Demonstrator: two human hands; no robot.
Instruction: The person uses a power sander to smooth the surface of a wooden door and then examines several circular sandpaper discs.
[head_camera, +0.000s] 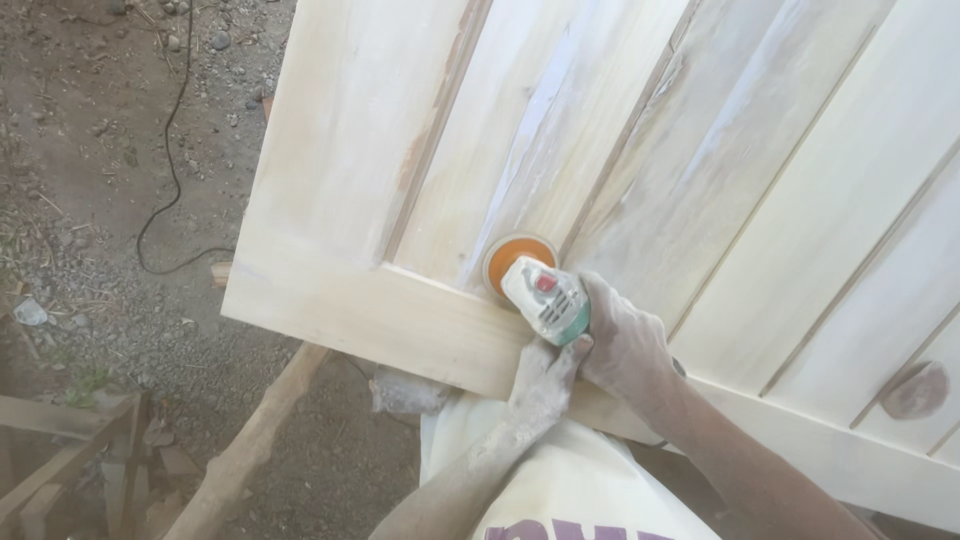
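Pale wood door panel (620, 130) lay flat, near rail toward worker | grinder (545, 297) with orange disc (508, 256) pressed at groove end | left hand (543, 385) and right hand (622, 340) both closed round body, steadying it | cable (165, 150) trailed on far-left ground.

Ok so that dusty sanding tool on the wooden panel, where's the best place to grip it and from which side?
Probably by its narrow body behind the head, from the near edge of the wooden panel, since the orange disc lies flat at the far end. On the sanding tool the right hand wraps that body and the left hand braces underneath.
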